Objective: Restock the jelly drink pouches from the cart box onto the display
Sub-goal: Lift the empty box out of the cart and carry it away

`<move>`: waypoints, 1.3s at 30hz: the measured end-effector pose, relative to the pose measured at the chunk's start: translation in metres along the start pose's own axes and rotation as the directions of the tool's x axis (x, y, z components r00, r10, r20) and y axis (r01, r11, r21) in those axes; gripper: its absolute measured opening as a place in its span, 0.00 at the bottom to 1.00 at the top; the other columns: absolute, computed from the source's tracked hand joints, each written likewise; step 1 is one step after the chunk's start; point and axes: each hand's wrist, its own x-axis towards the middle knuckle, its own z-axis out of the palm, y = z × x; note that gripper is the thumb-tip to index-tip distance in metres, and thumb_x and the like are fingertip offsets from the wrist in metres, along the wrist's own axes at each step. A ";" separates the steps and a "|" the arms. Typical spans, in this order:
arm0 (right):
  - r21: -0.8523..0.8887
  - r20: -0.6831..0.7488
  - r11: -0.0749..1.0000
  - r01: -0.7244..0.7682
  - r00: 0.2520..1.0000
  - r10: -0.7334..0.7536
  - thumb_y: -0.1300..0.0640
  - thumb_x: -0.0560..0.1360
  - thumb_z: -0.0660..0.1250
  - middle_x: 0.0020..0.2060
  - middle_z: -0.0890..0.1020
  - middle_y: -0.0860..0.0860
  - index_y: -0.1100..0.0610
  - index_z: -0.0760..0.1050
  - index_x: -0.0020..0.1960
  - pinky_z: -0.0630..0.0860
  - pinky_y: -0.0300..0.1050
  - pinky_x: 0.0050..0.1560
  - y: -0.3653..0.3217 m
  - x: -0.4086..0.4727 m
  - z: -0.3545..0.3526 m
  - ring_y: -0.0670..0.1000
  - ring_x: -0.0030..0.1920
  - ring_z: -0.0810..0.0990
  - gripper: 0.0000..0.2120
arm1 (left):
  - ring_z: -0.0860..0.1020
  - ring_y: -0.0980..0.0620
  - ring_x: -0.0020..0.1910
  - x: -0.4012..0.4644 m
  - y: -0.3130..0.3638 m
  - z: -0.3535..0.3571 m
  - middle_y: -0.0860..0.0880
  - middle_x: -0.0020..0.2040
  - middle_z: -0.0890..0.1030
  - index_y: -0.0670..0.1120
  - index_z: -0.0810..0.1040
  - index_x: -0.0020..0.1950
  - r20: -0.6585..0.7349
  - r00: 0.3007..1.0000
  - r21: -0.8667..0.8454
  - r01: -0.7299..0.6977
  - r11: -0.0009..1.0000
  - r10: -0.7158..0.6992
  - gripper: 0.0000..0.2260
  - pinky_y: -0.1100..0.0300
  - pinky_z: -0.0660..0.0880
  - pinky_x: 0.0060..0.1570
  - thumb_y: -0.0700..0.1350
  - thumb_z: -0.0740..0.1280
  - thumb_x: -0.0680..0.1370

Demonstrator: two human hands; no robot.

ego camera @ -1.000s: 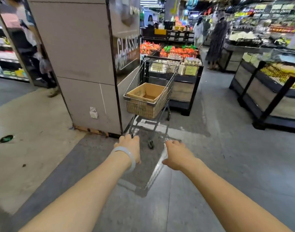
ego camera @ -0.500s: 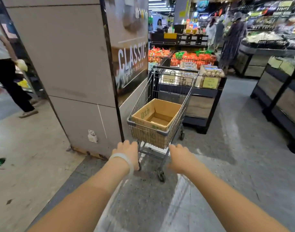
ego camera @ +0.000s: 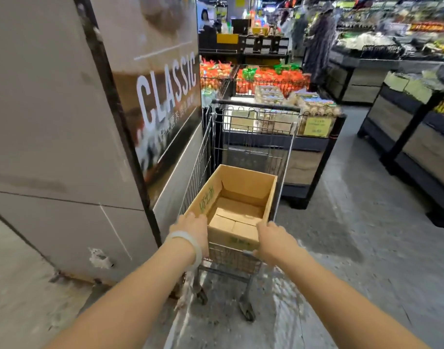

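A wire shopping cart (ego camera: 251,147) stands in front of me beside a pillar. An open cardboard box (ego camera: 243,187) with green print sits in its basket; inside I see only the box's folded cardboard bottom. My left hand (ego camera: 190,230), with a pale bracelet on the wrist, grips the near left end of the cart at the box's corner. On the right end of the handle, next to the box's near edge, my right hand (ego camera: 274,240) is closed. No jelly drink pouches show in view.
A grey pillar (ego camera: 64,122) with a "CLASSIC" poster (ego camera: 165,89) is close on the left. A dark display stand (ego camera: 314,137) with egg cartons and orange net bags is just beyond the cart. More stands (ego camera: 412,137) line the right; shoppers stand at the back.
The cart was a few steps away and is now right before me. Both hands, held out in the air earlier, have reached its near end and taken hold.
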 end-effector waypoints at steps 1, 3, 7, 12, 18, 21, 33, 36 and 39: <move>0.008 0.008 1.000 -0.014 1.000 0.014 0.50 0.75 0.66 0.63 0.69 0.58 0.57 0.63 0.66 0.71 0.55 0.61 -0.002 0.017 -0.004 0.60 0.63 0.70 0.24 | 0.68 0.44 0.64 0.020 -0.003 -0.005 0.45 0.64 0.69 0.46 0.67 0.67 0.001 1.000 0.005 -0.011 1.000 0.011 0.26 0.49 0.72 0.58 0.47 0.72 0.72; 0.029 0.026 0.999 -0.044 0.999 0.043 0.51 0.75 0.66 0.62 0.70 0.58 0.57 0.63 0.65 0.71 0.54 0.59 -0.004 0.049 -0.010 0.60 0.62 0.70 0.23 | 0.69 0.45 0.61 0.058 -0.006 -0.010 0.46 0.62 0.70 0.47 0.68 0.66 0.014 0.999 -0.005 -0.040 0.999 0.040 0.26 0.50 0.73 0.57 0.47 0.72 0.71; 0.065 0.056 0.993 -0.100 0.994 0.096 0.52 0.74 0.67 0.63 0.70 0.57 0.56 0.65 0.65 0.72 0.53 0.59 0.004 0.115 -0.014 0.59 0.61 0.71 0.23 | 0.70 0.46 0.59 0.131 -0.007 -0.010 0.46 0.62 0.70 0.48 0.68 0.65 0.055 0.995 0.001 -0.081 0.997 0.080 0.24 0.51 0.74 0.58 0.47 0.71 0.72; 0.043 0.104 0.991 -0.126 0.987 0.121 0.51 0.76 0.66 0.64 0.70 0.57 0.57 0.63 0.66 0.72 0.53 0.59 0.016 0.212 -0.016 0.59 0.63 0.71 0.23 | 0.68 0.44 0.63 0.229 -0.004 -0.008 0.45 0.64 0.69 0.47 0.65 0.67 0.139 0.988 0.068 -0.082 0.994 0.072 0.27 0.49 0.72 0.60 0.49 0.72 0.72; 0.148 0.168 0.966 -0.211 0.968 0.185 0.50 0.75 0.67 0.65 0.68 0.56 0.56 0.61 0.68 0.72 0.52 0.61 0.041 0.319 -0.005 0.58 0.64 0.70 0.26 | 0.66 0.44 0.64 0.340 -0.001 0.005 0.45 0.64 0.67 0.47 0.64 0.67 0.238 0.971 0.054 -0.025 0.998 0.011 0.28 0.50 0.71 0.61 0.50 0.71 0.71; 0.243 0.142 0.921 -0.304 0.951 0.276 0.48 0.74 0.68 0.70 0.64 0.56 0.55 0.55 0.73 0.70 0.51 0.64 0.062 0.361 0.008 0.58 0.68 0.67 0.34 | 0.61 0.43 0.69 0.387 -0.004 0.024 0.45 0.70 0.62 0.48 0.60 0.70 0.202 0.979 -0.035 0.007 0.999 0.001 0.35 0.49 0.69 0.65 0.54 0.73 0.69; 0.638 0.167 0.527 -0.561 0.770 0.616 0.46 0.67 0.75 0.69 0.67 0.57 0.48 0.44 0.74 0.73 0.61 0.61 0.101 0.429 0.092 0.61 0.66 0.69 0.49 | 0.76 0.45 0.59 0.492 -0.032 0.114 0.47 0.63 0.74 0.61 0.45 0.75 0.284 0.958 -0.466 0.169 0.868 -0.034 0.50 0.46 0.78 0.53 0.48 0.78 0.65; 0.608 0.160 0.516 -0.604 0.730 0.665 0.50 0.70 0.72 0.65 0.72 0.57 0.43 0.44 0.74 0.76 0.57 0.54 0.097 0.425 0.096 0.62 0.60 0.75 0.45 | 0.78 0.46 0.57 0.489 -0.041 0.127 0.49 0.62 0.76 0.62 0.43 0.75 0.226 0.971 -0.480 0.185 0.857 -0.083 0.49 0.48 0.80 0.49 0.45 0.75 0.68; 0.568 0.162 0.526 -0.634 0.712 0.683 0.55 0.73 0.69 0.61 0.75 0.57 0.43 0.41 0.75 0.77 0.55 0.51 0.099 0.426 0.104 0.60 0.56 0.77 0.44 | 0.78 0.44 0.56 0.486 -0.045 0.135 0.48 0.62 0.77 0.61 0.44 0.75 0.241 0.957 -0.502 0.266 0.823 -0.162 0.45 0.46 0.79 0.51 0.43 0.72 0.72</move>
